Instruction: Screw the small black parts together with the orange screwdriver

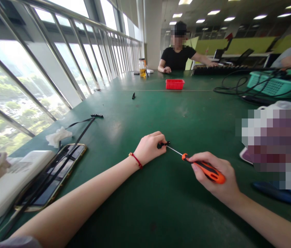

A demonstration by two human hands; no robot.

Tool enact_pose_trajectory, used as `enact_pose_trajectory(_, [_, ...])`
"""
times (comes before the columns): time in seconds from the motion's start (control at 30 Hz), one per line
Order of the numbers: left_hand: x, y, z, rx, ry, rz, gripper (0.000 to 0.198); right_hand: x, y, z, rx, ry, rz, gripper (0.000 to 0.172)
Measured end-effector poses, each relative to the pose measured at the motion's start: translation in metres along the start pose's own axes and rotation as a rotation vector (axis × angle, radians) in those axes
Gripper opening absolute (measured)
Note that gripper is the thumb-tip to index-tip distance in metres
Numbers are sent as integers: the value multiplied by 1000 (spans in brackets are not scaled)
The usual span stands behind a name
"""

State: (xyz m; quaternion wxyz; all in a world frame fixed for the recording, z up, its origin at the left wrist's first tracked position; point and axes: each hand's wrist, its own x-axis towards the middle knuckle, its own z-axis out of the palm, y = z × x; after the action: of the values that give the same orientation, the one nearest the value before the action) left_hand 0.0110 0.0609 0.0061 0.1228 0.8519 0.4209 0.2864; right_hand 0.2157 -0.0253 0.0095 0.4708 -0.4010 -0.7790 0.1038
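My left hand (152,146) rests on the green table with its fingers pinched round a small black part (168,142), most of which the fingers cover. In my right hand (217,179) is an orange and black screwdriver (209,172), gripped by its handle. Its thin metal shaft points left and slightly up, and the tip is at or beside the black part. Whether the tip touches it I cannot tell.
A phone (65,175) under black straps and a white case (19,182) lie at left. Farther off are a small black piece (133,96), a red tray (175,84) and a jar (142,68). A teal basket (269,84) with cables stands right. A person sits opposite.
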Motion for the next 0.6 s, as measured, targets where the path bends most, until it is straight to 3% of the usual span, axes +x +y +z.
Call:
enact_pose_trajectory(0.2, [0,0,0,5,1,7,8,4,-2,-1,20,21,-18,15])
enact_pose_trajectory(0.4, [0,0,0,12,-7,7,9,2,-4,-2,65,-4,80,15])
enact_pose_trajectory(0.6, [0,1,-1,13,-12,-1,8,0,1,3,105,112,71,36])
